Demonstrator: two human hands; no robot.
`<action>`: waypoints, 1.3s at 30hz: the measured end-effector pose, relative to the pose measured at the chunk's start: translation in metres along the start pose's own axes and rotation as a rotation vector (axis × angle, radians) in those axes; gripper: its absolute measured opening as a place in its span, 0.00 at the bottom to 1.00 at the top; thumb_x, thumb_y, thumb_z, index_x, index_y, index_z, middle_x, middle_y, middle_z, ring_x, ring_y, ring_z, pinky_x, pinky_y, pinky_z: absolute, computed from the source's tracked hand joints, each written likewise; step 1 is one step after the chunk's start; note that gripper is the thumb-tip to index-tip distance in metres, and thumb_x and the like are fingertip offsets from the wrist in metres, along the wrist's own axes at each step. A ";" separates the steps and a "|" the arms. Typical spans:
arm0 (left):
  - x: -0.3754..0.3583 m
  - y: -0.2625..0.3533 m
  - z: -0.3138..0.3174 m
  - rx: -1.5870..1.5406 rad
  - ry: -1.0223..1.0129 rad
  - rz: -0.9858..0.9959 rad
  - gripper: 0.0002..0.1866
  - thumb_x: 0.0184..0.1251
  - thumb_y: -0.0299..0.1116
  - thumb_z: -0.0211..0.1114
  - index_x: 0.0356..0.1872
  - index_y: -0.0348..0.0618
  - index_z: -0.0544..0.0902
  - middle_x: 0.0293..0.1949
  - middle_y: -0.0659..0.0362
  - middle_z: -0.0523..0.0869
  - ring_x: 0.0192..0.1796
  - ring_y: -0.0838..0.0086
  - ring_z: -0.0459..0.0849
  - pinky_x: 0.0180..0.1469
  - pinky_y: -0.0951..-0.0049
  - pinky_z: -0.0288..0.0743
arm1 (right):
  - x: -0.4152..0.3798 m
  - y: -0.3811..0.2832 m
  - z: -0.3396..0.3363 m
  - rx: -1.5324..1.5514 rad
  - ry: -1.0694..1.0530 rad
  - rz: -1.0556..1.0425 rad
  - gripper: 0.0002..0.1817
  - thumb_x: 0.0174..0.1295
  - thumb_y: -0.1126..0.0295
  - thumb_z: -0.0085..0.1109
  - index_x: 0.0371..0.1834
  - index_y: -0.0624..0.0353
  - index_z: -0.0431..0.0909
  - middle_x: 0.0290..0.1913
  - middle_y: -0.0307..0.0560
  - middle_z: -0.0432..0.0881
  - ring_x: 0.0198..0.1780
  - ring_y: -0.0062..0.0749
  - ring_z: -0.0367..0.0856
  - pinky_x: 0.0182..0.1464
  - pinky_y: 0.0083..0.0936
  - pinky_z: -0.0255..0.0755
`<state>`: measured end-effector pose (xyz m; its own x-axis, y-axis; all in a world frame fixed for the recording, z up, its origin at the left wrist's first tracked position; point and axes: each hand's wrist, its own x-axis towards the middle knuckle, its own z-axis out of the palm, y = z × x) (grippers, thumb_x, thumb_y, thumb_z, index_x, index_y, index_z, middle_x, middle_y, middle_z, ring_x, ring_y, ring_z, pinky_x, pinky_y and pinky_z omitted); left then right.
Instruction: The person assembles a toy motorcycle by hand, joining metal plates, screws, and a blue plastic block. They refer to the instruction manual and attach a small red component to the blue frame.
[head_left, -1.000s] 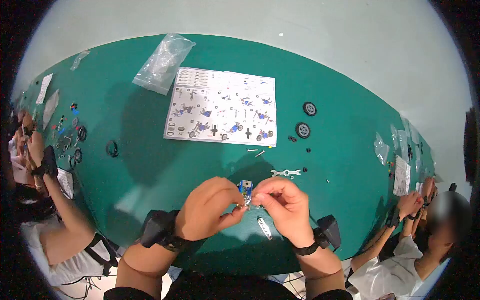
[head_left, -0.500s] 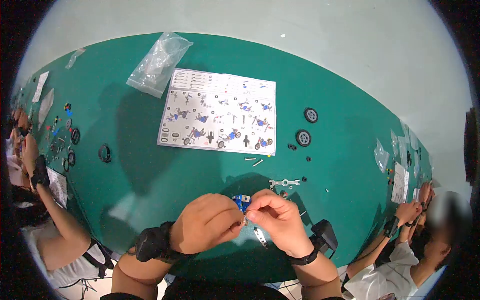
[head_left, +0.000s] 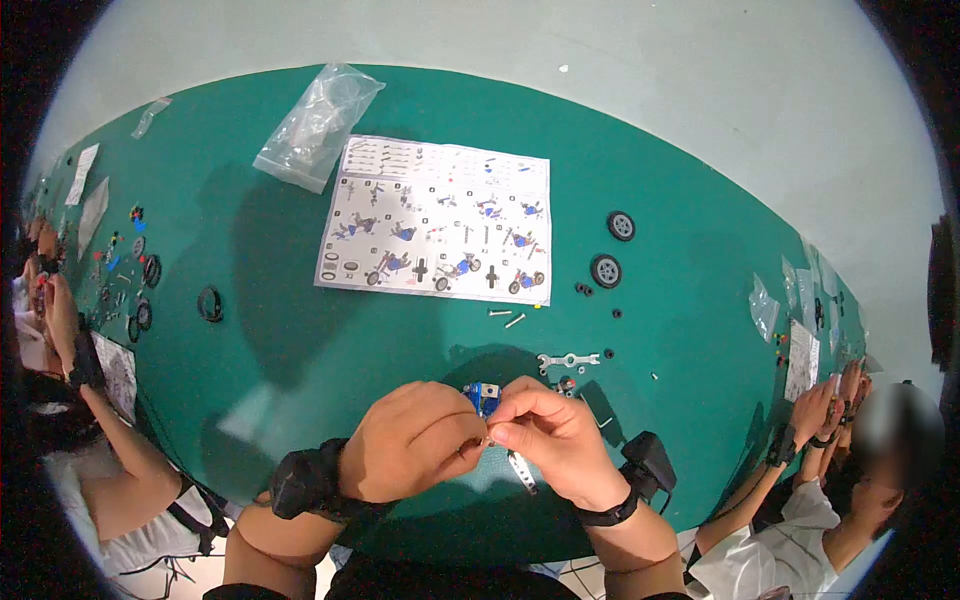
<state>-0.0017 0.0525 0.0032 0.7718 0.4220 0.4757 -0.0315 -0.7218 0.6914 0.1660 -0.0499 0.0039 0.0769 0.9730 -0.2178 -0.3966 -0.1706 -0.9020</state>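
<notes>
Head view: near the table [head_left: 300,380] edge, bare felt ahead, left hand [head_left: 415,445] and right hand [head_left: 555,445] are pinching a blue part [head_left: 482,397].

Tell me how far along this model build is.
Early stage, it seems. Done: a small blue assembly exists. In hand: left hand and right hand pinch it together. Left: two wheels off to the right, wrench, screws and a metal strip lie unused beside the instruction sheet.
</notes>
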 end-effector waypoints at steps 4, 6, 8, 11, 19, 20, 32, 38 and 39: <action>0.001 0.001 0.001 0.010 0.020 0.011 0.16 0.45 0.24 0.73 0.36 0.41 0.79 0.34 0.56 0.80 0.34 0.62 0.81 0.34 0.67 0.76 | 0.000 -0.001 -0.001 -0.044 0.001 0.014 0.05 0.60 0.81 0.61 0.38 0.62 0.79 0.39 0.40 0.76 0.41 0.20 0.74 0.44 0.17 0.69; 0.002 0.001 0.001 0.012 0.027 0.014 0.16 0.44 0.24 0.73 0.36 0.41 0.79 0.34 0.56 0.80 0.33 0.62 0.81 0.34 0.67 0.76 | 0.000 0.000 -0.001 -0.042 -0.001 -0.012 0.05 0.61 0.81 0.61 0.39 0.62 0.79 0.39 0.40 0.76 0.41 0.20 0.74 0.44 0.17 0.68; 0.001 0.001 0.001 0.008 0.028 0.014 0.16 0.44 0.23 0.72 0.36 0.41 0.79 0.34 0.56 0.80 0.33 0.62 0.81 0.33 0.67 0.76 | 0.000 -0.001 0.001 -0.045 0.005 -0.028 0.05 0.61 0.81 0.61 0.39 0.62 0.79 0.39 0.40 0.77 0.42 0.20 0.74 0.43 0.16 0.68; 0.002 0.001 0.001 0.025 0.038 0.010 0.16 0.44 0.23 0.72 0.36 0.41 0.79 0.34 0.56 0.80 0.33 0.62 0.82 0.33 0.67 0.76 | -0.002 0.000 0.001 -0.089 0.019 -0.044 0.05 0.61 0.80 0.61 0.39 0.62 0.79 0.39 0.40 0.77 0.42 0.20 0.74 0.43 0.16 0.68; 0.003 0.000 -0.001 0.055 0.052 0.009 0.16 0.43 0.23 0.73 0.36 0.42 0.79 0.33 0.57 0.80 0.34 0.63 0.82 0.34 0.67 0.76 | 0.000 0.000 0.000 -0.172 -0.021 -0.128 0.11 0.57 0.81 0.64 0.43 0.58 0.79 0.42 0.38 0.76 0.42 0.19 0.75 0.42 0.15 0.70; 0.003 0.000 -0.001 0.053 0.054 0.010 0.16 0.43 0.23 0.73 0.36 0.42 0.79 0.33 0.57 0.80 0.34 0.63 0.82 0.34 0.67 0.76 | 0.000 -0.001 -0.001 -0.193 -0.030 -0.130 0.12 0.57 0.81 0.64 0.43 0.58 0.79 0.42 0.38 0.75 0.42 0.19 0.75 0.42 0.15 0.70; 0.005 0.004 -0.001 0.090 0.098 -0.009 0.17 0.42 0.23 0.73 0.37 0.43 0.79 0.33 0.57 0.80 0.34 0.63 0.81 0.34 0.67 0.74 | 0.000 0.000 -0.001 -0.255 -0.027 -0.182 0.14 0.56 0.80 0.65 0.45 0.58 0.78 0.42 0.39 0.76 0.41 0.20 0.76 0.39 0.15 0.70; 0.005 0.004 0.000 0.102 0.111 -0.015 0.17 0.42 0.23 0.73 0.36 0.43 0.78 0.32 0.58 0.80 0.34 0.63 0.81 0.33 0.67 0.74 | -0.001 0.000 0.000 -0.235 -0.030 -0.183 0.13 0.57 0.80 0.64 0.45 0.58 0.78 0.42 0.39 0.76 0.41 0.19 0.76 0.39 0.15 0.69; 0.005 0.004 0.000 0.100 0.111 -0.013 0.17 0.42 0.23 0.73 0.35 0.43 0.78 0.32 0.58 0.80 0.34 0.63 0.81 0.33 0.67 0.74 | -0.001 0.000 0.001 -0.224 -0.028 -0.180 0.13 0.57 0.80 0.64 0.45 0.58 0.78 0.43 0.39 0.76 0.41 0.19 0.75 0.39 0.15 0.69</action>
<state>0.0017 0.0521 0.0080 0.6968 0.4855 0.5280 0.0458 -0.7647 0.6427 0.1652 -0.0507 0.0046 0.1014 0.9941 -0.0389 -0.1662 -0.0216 -0.9859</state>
